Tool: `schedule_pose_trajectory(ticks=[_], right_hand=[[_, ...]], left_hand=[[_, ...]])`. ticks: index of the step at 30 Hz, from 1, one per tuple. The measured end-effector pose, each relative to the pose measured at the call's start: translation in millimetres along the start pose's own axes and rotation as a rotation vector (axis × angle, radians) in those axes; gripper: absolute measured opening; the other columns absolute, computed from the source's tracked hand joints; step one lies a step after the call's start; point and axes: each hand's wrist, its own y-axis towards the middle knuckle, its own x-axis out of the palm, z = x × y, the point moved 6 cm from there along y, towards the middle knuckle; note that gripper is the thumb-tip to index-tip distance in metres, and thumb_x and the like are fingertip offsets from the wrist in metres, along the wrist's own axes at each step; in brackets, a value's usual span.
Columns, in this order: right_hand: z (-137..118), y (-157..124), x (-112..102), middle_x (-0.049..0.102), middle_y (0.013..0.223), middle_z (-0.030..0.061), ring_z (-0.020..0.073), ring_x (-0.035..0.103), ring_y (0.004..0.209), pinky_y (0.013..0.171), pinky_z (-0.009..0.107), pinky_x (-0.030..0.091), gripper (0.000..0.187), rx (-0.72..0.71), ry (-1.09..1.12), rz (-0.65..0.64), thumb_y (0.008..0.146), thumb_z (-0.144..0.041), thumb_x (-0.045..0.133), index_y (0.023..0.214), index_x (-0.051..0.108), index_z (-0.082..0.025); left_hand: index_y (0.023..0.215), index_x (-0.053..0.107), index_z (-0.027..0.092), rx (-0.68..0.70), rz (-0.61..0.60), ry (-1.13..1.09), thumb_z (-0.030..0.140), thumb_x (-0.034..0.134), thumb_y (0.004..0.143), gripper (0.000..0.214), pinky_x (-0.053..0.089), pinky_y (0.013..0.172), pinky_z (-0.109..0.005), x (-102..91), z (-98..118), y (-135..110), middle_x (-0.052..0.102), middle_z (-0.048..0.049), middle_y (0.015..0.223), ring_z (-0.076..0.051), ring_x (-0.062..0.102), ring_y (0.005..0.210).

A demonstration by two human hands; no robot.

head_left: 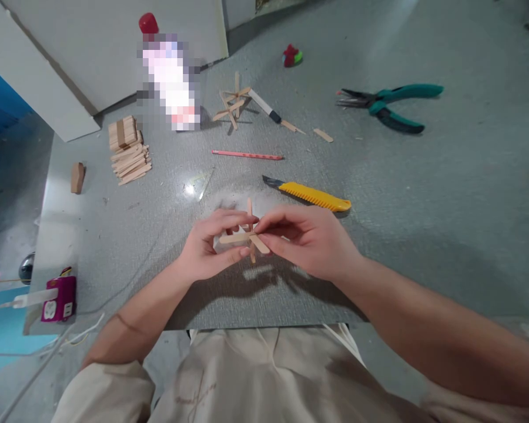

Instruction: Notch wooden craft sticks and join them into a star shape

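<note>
Both hands hold a small star-like piece of crossed wooden craft sticks (234, 238) just above the near part of the table. My left hand (211, 244) grips it from the left, thumb below and fingers above. From the right, my right hand (306, 238) pinches it near the middle with thumb and forefinger. The exact contact of the right fingertips is partly hidden. Beyond the right hand lies a yellow utility knife (315, 195), its blade end pointing left. A pink pencil (248, 155) and a small clear set square (201, 183) rest farther out.
Stacked craft sticks (130, 161) lie at left. Joined stick stars (229, 108) sit beyond the pencil, beside a white-and-black tube-like tool (264, 104). Green-handled pliers (388, 106) lie at far right. A purple power adapter (59, 298) with cables stands at the left edge; a blurred bright screen (171, 82) stands behind.
</note>
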Motion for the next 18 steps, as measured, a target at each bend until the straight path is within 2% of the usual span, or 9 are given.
schedule_pose_trajectory(ticks=[2, 5, 8, 13, 18], right_hand=[[4, 1, -1, 0.073, 0.075, -0.0001, 0.0124, 0.071, 0.063, 0.058, 0.021, 0.059, 0.003, 0.065, 0.082, 0.026, 0.087, -0.022, 0.070, 0.085, 0.069, -0.022], [8, 2, -2, 0.070, 0.071, -0.0002, 0.0122, 0.068, 0.060, 0.055, 0.022, 0.059, 0.011, 0.118, 0.126, 0.046, 0.086, -0.030, 0.075, 0.084, 0.068, -0.022], [10, 2, -2, 0.069, 0.071, -0.0004, 0.0119, 0.067, 0.059, 0.056, 0.023, 0.059, 0.013, 0.135, 0.132, 0.048, 0.085, -0.032, 0.078, 0.084, 0.069, -0.022], [10, 1, 1, 0.072, 0.075, 0.0006, 0.0141, 0.070, 0.062, 0.058, 0.025, 0.061, 0.010, 0.112, 0.191, 0.043, 0.083, -0.028, 0.078, 0.080, 0.070, -0.023], [7, -1, 0, 0.074, 0.079, -0.0002, 0.0153, 0.071, 0.067, 0.060, 0.027, 0.061, 0.006, 0.082, 0.095, 0.048, 0.082, -0.021, 0.076, 0.082, 0.072, -0.026]], left_hand=[[0.134, 0.065, 0.028, -0.023, -0.003, -0.027, 0.031, 0.079, 0.087, 0.049, 0.058, 0.091, -0.034, 3.1, 1, 1, 0.071, -0.0101, 0.125, -0.021, 0.069, 0.108], [0.135, 0.064, 0.029, -0.122, 0.010, -0.124, 0.030, 0.083, 0.082, 0.056, 0.062, 0.077, -0.027, 10.2, 0, -1, 0.068, -0.0105, 0.129, -0.019, 0.072, 0.098], [0.133, 0.065, 0.028, -0.258, 0.080, -0.243, 0.025, 0.083, 0.081, 0.055, 0.064, 0.072, -0.024, 15.6, -3, -6, 0.071, -0.0082, 0.122, -0.016, 0.074, 0.087], [0.128, 0.068, 0.024, -0.193, 0.158, -0.205, 0.012, 0.076, 0.081, 0.049, 0.063, 0.072, -0.022, 14.3, 2, -8, 0.076, -0.0073, 0.112, -0.015, 0.075, 0.085], [0.121, 0.071, 0.022, -0.179, 0.209, -0.148, 0.012, 0.076, 0.080, 0.042, 0.060, 0.066, -0.017, 10.3, 6, -7, 0.080, -0.0050, 0.097, -0.013, 0.076, 0.075]])
